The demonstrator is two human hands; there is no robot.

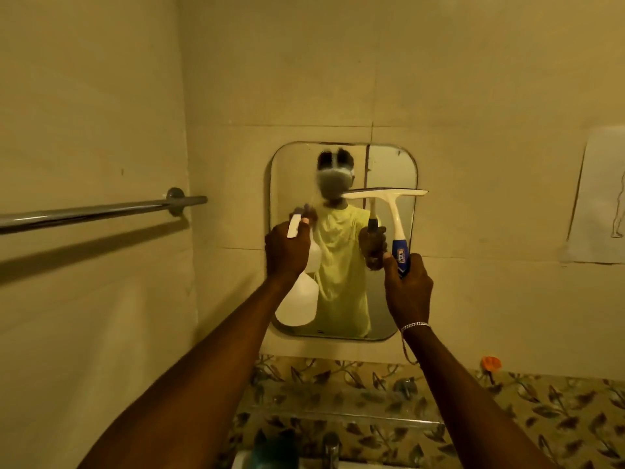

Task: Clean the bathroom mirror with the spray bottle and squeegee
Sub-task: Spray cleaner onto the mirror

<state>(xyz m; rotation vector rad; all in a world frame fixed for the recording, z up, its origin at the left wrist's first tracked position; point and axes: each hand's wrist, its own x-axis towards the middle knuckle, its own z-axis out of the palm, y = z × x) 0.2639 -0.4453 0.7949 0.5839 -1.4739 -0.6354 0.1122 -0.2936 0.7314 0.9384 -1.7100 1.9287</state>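
Note:
A small rounded-corner mirror point(392, 167) hangs on the tiled wall ahead. My left hand point(285, 252) grips the neck of a white spray bottle point(297, 304), its nozzle aimed at the mirror's left part, where a faint mist shows. My right hand point(407, 287) holds a squeegee point(394, 214) by its blue handle. The white blade is level and lies against or just before the glass at mid-height on the right. The mirror reflects a person in a yellow shirt and both tools.
A chrome towel bar point(101, 211) juts from the left wall. Below the mirror runs a leaf-patterned tile band point(558, 411) with a glass shelf point(355, 416), a tap point(330, 448) and an orange object point(491, 363). A paper sheet point(598, 198) hangs at right.

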